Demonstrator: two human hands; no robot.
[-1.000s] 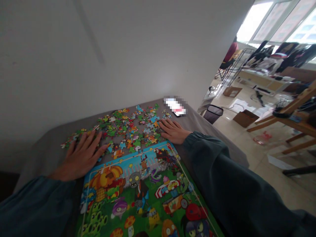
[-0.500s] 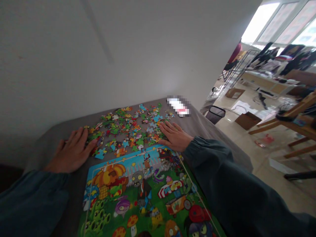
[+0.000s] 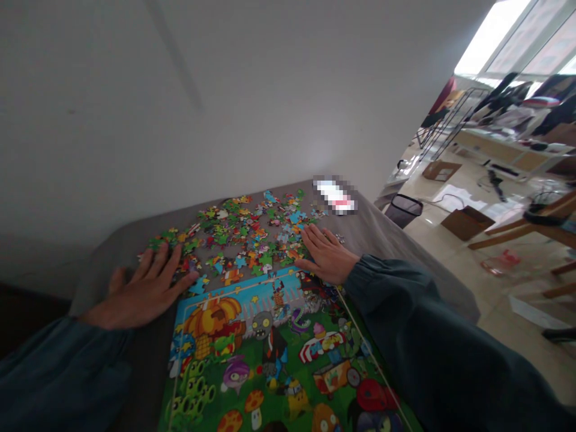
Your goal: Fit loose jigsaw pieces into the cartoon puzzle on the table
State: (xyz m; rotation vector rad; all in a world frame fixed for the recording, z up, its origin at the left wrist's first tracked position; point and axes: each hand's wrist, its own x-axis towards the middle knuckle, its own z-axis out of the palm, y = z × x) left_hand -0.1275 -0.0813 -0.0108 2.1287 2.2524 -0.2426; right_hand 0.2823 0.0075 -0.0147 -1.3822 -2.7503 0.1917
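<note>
Loose jigsaw puzzle pieces (image 3: 245, 231) in many colours lie spread over the grey cloth of the table. In front of them is a flat puzzle board (image 3: 288, 354) printed with cartoon plants and zombies. My left hand (image 3: 146, 285) lies palm down with fingers spread at the left end of the pieces, its fingertips touching some of them. At the right end my right hand (image 3: 327, 255) also lies flat, fingers stretched out, beside the pieces and just above the board's upper right corner. Neither hand grips a piece; what lies under the palms is hidden.
A blurred-out phone-like object (image 3: 335, 195) lies at the table's back right corner. A pale wall (image 3: 252, 102) rises behind the table. On the floor to the right are a dark bin (image 3: 402, 211), a cardboard box (image 3: 467, 222) and wooden chair legs (image 3: 508, 234).
My left hand has slid a little away from the leftmost pieces, so more of them show beyond its fingertips. The right hand has shifted slightly outward. The whole view has swung a little left.
</note>
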